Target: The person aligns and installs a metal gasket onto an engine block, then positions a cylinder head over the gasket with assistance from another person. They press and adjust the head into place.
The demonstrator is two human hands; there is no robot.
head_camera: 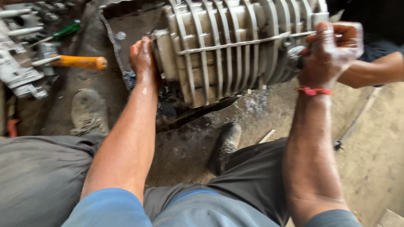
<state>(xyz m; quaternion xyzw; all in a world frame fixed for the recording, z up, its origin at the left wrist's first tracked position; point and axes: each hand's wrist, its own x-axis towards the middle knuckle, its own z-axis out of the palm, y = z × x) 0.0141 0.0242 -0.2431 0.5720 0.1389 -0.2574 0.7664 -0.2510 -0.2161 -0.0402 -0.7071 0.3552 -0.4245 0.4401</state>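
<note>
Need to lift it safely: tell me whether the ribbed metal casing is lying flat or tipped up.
Tipped up: the ribbed metal casing has its lower edge raised off the ground, with a dark gap beneath it.

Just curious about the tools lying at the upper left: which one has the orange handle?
The orange-handled tool lies nearer the left hand, pointing toward it. The green-handled tool lies farther up, beside grey metal parts.

A single head-worn camera looks steeply down and forward from the seated person's head, close over both forearms and knees. It faces the oily floor (189, 147) ahead, with the ribbed metal casing (227, 46) near the top edge. The picture is motion-blurred. No second view shares it.
</note>
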